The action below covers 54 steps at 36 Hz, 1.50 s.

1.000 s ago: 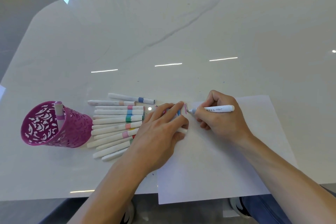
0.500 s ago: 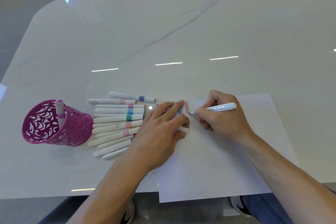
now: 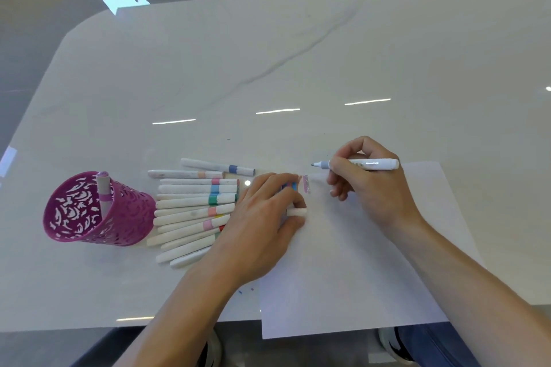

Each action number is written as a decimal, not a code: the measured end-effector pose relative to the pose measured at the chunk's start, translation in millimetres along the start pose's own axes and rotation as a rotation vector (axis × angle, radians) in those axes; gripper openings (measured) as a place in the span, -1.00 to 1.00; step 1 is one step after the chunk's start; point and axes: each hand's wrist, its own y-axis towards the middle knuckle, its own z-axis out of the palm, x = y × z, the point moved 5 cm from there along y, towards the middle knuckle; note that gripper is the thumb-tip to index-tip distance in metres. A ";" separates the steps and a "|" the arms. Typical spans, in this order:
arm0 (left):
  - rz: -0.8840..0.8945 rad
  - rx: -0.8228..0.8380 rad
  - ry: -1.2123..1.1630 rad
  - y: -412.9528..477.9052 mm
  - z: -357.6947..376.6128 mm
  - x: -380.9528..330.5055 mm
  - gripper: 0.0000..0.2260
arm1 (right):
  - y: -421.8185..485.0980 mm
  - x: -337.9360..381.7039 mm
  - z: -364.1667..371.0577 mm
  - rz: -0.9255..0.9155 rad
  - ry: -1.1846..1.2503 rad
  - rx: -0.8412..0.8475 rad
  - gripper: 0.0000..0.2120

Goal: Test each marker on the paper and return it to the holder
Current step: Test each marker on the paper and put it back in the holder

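- At the left, a purple holder (image 3: 98, 211) stands on the white table (image 3: 268, 53), with one pink-banded marker (image 3: 103, 191) upright inside.
- Just beside it lie the loose markers (image 3: 193, 205), side by side, their long axes running left to right.
- The left hand (image 3: 262, 217) covers their right ends and the paper (image 3: 343, 262) edge, pinching a white cap (image 3: 296, 212).
- The right hand (image 3: 369, 185) curls round the uncapped marker (image 3: 357, 164), which lies nearly level, tip pointing left, near the paper's far-left corner.

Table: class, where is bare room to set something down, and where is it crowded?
Bare: table's far half beyond the markers, and paper's near half between the forearms. Crowded: holder to left hand, pinching a cap, and the paper's far-left corner by the right hand's marker.
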 end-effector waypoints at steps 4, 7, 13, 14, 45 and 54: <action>-0.039 -0.070 -0.078 0.8 -9.5 -2.5 -0.92 | -2.4 11.5 -4.0 -0.030 0.001 -0.007 -0.96; -0.121 -0.107 -0.158 -0.7 -16.0 -2.6 -0.91 | -7.2 15.7 -5.2 -0.040 0.001 -0.002 -0.98; -0.278 -0.163 -0.345 -0.6 -19.4 4.3 -0.85 | -17.8 14.4 1.3 0.010 0.082 0.066 -0.88; -0.311 -0.158 -0.384 -0.4 -18.5 5.7 -0.86 | -18.7 14.7 2.1 0.013 0.091 0.071 -0.86; -0.222 -0.276 -0.417 1.8 -23.0 -12.3 -0.85 | -26.2 5.8 8.3 0.037 0.165 0.114 -0.87; -0.244 -0.281 -0.486 0.0 -25.8 -8.4 -0.83 | -31.0 2.6 13.5 0.042 0.234 0.150 -0.89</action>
